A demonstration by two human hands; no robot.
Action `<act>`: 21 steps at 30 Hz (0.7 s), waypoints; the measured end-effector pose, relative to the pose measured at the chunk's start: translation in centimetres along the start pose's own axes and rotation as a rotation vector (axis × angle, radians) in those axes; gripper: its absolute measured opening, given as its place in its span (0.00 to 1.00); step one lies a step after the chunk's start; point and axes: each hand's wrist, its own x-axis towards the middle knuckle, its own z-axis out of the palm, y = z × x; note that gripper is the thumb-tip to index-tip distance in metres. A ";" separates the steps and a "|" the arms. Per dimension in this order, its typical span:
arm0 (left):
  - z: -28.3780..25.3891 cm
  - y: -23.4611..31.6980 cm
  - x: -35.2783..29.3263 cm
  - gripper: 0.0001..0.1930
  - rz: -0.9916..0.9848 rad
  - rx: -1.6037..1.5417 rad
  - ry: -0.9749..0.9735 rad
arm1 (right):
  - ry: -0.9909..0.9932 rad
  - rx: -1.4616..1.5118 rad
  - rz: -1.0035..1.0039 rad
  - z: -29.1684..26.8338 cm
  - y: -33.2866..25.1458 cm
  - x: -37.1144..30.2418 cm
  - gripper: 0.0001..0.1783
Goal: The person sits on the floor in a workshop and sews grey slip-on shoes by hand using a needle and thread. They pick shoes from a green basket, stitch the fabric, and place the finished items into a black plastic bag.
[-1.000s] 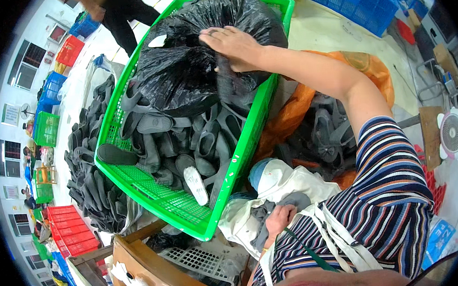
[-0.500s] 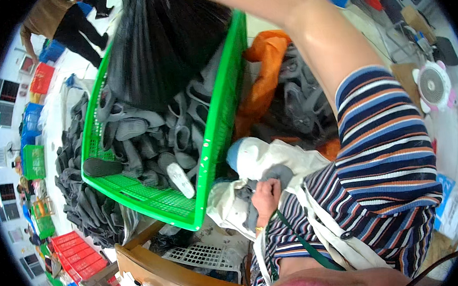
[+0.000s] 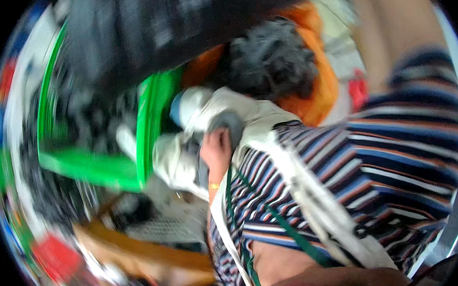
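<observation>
Heavily blurred workroom. Green crate [image 3: 152, 126] at left, black bag [image 3: 169, 26] above, orange sack [image 3: 320, 85] behind. Left hand [image 3: 216, 149] closed on grey piece [image 3: 228, 123] against white bag [image 3: 248, 115]. Right hand out of view.

Bright, even indoor light, no hard shadows. Heavy motion blur throughout, worst at the left and top: green crate [image 3: 152, 132] smeared, black bag [image 3: 170, 31] streaked. Striped sleeve [image 3: 397, 148] sharper. Fisheye bending and a dark vignette at the rim.

A workshop: green crate [image 3: 149, 132] of black parts, more coloured crates around.
</observation>
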 end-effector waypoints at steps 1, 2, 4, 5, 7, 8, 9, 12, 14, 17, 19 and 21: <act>0.2 -0.1 -0.5 0.03 -0.048 0.072 -0.009 | -0.119 -0.063 0.020 0.5 1.1 -4.0 0.15; 0.6 -0.1 -0.9 0.04 -0.104 0.134 0.007 | -0.229 -0.120 0.023 0.3 1.8 -7.8 0.15; 2.1 1.0 -1.6 0.08 -0.270 0.239 -0.247 | -0.390 -0.192 0.005 -0.3 1.8 -13.2 0.14; 3.2 1.7 -1.5 0.07 -0.180 0.153 -0.257 | -0.454 -0.222 -0.008 -0.3 2.0 -15.0 0.14; 5.3 2.5 -0.8 0.07 0.146 0.030 0.017 | -0.542 -0.278 -0.059 -1.3 2.1 -17.7 0.14; 6.1 2.6 -1.2 0.07 0.197 0.034 0.042 | -0.575 -0.307 -0.081 -1.9 1.8 -18.6 0.14; 6.4 2.2 -1.1 0.07 0.179 0.107 0.008 | -0.602 -0.336 -0.096 -2.5 1.7 -19.4 0.14; 6.7 0.8 -2.5 0.07 0.252 0.127 0.117 | -0.647 -0.395 -0.137 -4.5 0.7 -21.5 0.14; 6.3 0.1 -4.0 0.10 0.235 0.103 0.106 | -0.668 -0.412 -0.146 -5.3 0.2 -23.0 0.14; 6.4 0.0 -5.0 0.10 0.233 0.149 0.093 | -0.693 -0.445 -0.205 -6.9 -1.2 -24.4 0.13; 6.4 0.3 -5.3 0.10 0.227 0.197 0.112 | -0.706 -0.467 -0.245 -7.7 -2.4 -25.0 0.13; 6.4 0.7 -5.5 0.09 0.233 0.227 0.107 | -0.728 -0.488 -0.279 -8.4 -3.8 -25.6 0.13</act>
